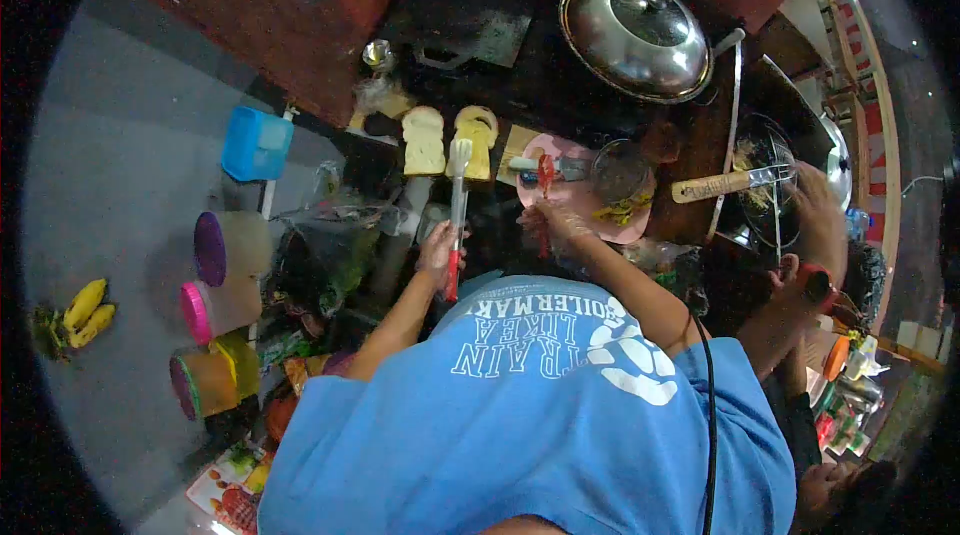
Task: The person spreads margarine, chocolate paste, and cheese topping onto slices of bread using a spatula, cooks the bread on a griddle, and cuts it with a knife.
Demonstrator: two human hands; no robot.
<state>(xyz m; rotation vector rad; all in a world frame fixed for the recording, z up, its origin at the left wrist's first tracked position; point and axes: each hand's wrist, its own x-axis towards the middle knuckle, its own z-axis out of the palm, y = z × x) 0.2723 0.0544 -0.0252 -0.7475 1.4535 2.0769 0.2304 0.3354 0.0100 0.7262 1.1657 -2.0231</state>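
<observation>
My left hand is closed around the red handle of metal tongs. The tongs' tip lies over the left edge of a bread slice with yellow on it. A paler bread slice lies to its left. My right hand is closed on a red utensil, raised at the left part of a pink board. On that board are a knife-like tool, a round clear bowl and yellow-green strips.
A domed metal lid covers a pan at the back. At the right another person's hand is near a wooden-handled tool over a dark pan. Left stand a blue container and several jars; bananas lie beyond.
</observation>
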